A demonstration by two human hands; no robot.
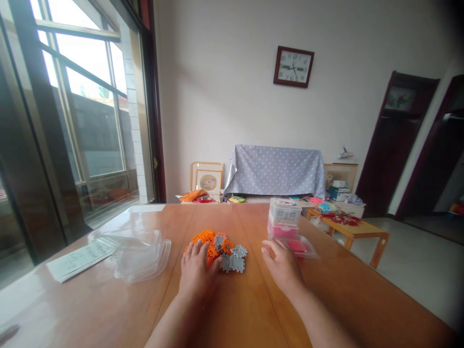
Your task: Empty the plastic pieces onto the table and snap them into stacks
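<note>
Orange lattice-like plastic pieces [205, 237] lie in a pile on the wooden table [224, 319]. Against their right side are several flat grey pieces [237, 263] with toothed edges, like interlocking tiles. My left hand [198, 266] rests over the near left of the orange pile, its fingers apart and touching it; the hand covers part of the pile. To the right of the grey pieces, my right hand [282, 266] is just above or on the table, fingers loosely bent, with nothing visible in them. A clear tray [308, 249] with something pink inside sits just beyond it.
Clear plastic containers [145, 256] stand at the left, beside pale printed sheets [76, 261]. Stacked boxes, a white one [285, 211] over a pink one [282, 228], stand at the back right. A low wooden table [348, 229] with items is past the right edge.
</note>
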